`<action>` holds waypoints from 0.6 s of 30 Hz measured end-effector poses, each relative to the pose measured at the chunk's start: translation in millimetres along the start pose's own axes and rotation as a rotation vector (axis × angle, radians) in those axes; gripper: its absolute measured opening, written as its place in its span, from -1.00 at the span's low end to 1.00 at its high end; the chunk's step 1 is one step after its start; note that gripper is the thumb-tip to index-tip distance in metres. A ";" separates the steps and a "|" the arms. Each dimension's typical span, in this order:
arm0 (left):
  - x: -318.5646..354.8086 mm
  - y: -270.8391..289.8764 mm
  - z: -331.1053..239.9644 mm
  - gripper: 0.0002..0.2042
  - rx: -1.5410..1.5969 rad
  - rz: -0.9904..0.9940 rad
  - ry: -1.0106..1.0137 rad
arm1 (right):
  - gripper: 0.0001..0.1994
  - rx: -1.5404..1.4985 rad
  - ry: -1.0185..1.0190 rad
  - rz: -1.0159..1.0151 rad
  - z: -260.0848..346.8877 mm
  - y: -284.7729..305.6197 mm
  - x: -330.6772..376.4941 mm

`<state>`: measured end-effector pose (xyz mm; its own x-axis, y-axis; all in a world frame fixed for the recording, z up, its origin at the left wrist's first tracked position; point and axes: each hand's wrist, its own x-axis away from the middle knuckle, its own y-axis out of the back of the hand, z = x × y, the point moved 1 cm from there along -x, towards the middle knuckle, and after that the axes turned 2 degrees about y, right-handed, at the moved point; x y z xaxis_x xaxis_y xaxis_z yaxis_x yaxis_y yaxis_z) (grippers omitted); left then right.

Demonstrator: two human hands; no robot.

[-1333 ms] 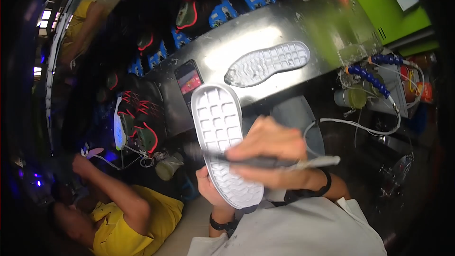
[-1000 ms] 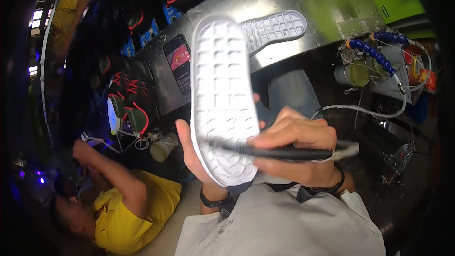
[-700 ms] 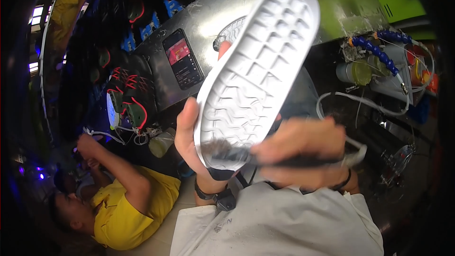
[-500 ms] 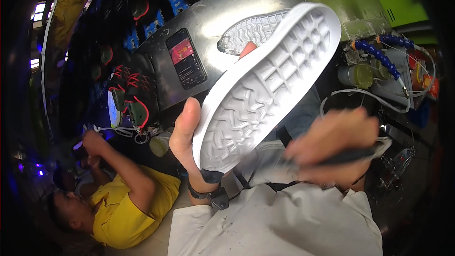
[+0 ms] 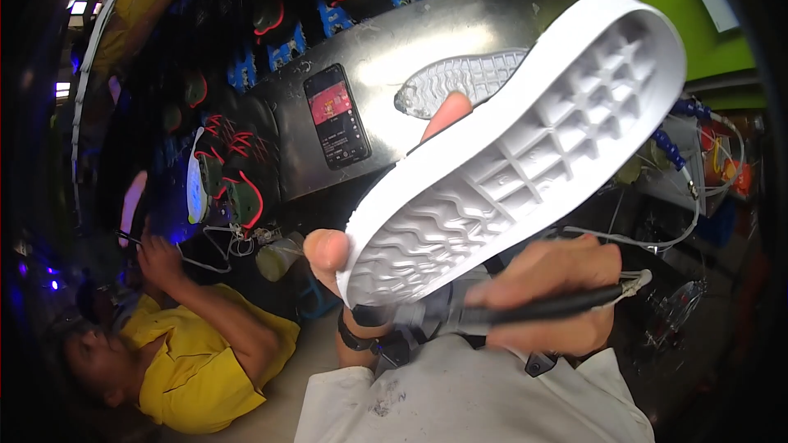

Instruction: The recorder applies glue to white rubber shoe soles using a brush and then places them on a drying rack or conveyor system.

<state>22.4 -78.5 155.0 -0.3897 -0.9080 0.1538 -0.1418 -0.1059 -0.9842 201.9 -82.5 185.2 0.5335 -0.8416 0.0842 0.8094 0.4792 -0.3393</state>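
Note:
In my left hand [image 5: 327, 251] is a white shoe sole [image 5: 484, 189], held tilted with its ribbed, grid-patterned side facing me. The thumb presses its lower left edge, and one fingertip shows over the far edge. My right hand [image 5: 558, 283] grips the black handle [image 5: 558, 305] of a slim tool below the sole. A pale cord loop hangs from the handle's end. The tool's head is blurred close to the sole's lower edge, so I cannot tell its kind or whether it touches. A second sole [image 5: 443, 82], patterned alike, lies on the metal table beyond.
A lit phone [image 5: 338, 115] lies on the metal table [image 5: 287, 156]. Black shoe parts with red trim [image 5: 242, 197] sit at left. A person in yellow [image 5: 217, 353] works at lower left. Jars, cords and a blue jointed hose [image 5: 669, 148] stand at right.
The sole has come nearer and shifted right, tilting more level. My right hand, with the black-handled tool, has moved slightly left. The view has shifted a little.

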 end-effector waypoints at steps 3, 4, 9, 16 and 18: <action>-0.7 29.0 -11.8 0.18 -0.049 0.216 -0.024 | -0.71 0.231 0.062 0.142 -2.5 -16.2 -7.6; -2.8 30.6 -15.1 0.16 -0.072 0.152 -0.039 | -0.68 0.188 0.155 0.131 -13.6 -24.1 -4.8; -8.1 20.0 -25.1 0.03 -0.153 -0.058 -0.120 | -0.71 0.068 0.108 0.122 17.3 12.3 -17.4; -10.6 19.3 -16.7 -0.17 -0.257 -0.213 -0.205 | -0.82 0.622 0.643 -0.103 -65.8 -16.5 -15.5; -5.3 5.3 -22.1 -0.15 -0.291 -0.123 -0.287 | -0.80 0.576 0.513 0.046 8.3 4.9 -42.5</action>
<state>3.6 -65.3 150.9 -0.0911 -0.9761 0.1972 -0.4382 -0.1386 -0.8881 185.2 -42.4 187.7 0.5033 -0.7604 -0.4104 0.8639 0.4527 0.2207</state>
